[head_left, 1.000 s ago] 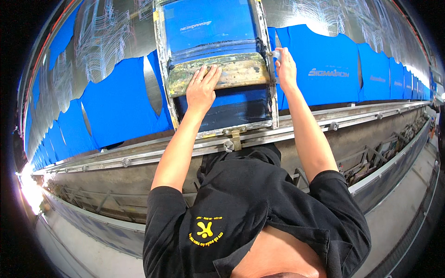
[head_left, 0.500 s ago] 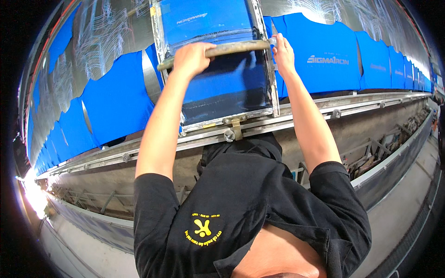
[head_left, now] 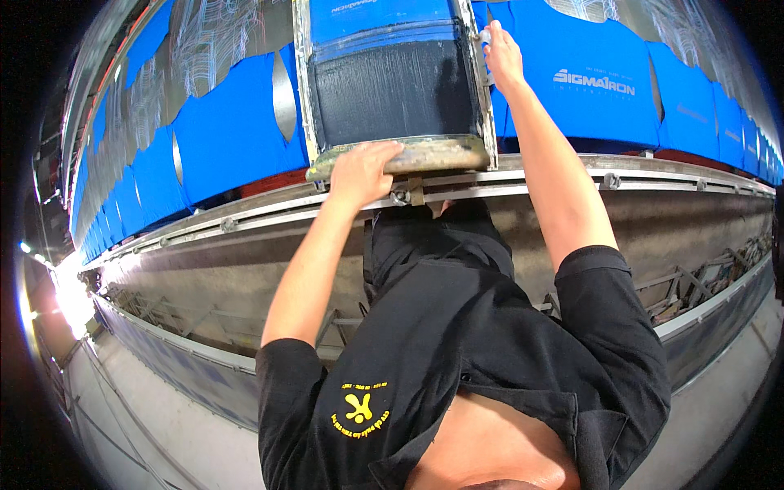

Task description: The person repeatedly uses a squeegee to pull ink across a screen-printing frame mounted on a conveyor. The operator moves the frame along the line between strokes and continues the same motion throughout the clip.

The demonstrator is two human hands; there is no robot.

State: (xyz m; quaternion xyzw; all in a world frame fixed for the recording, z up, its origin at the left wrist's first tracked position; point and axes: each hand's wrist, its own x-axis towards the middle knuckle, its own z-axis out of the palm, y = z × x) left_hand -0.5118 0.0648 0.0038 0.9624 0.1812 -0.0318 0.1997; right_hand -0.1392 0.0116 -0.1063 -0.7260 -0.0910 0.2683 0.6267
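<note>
The left hand (head_left: 359,173) grips the paint-crusted squeegee (head_left: 400,155), fingers curled over its top, at the near end of the printing screen (head_left: 392,86), about 12 o'clock from the person's chest. Just below runs the metal rail (head_left: 572,175). Farther, at 1 o'clock, the right hand (head_left: 502,53) clasps the screen's right frame edge. Blue shirts (head_left: 229,131) line the table at 10 and 2 o'clock.
</note>
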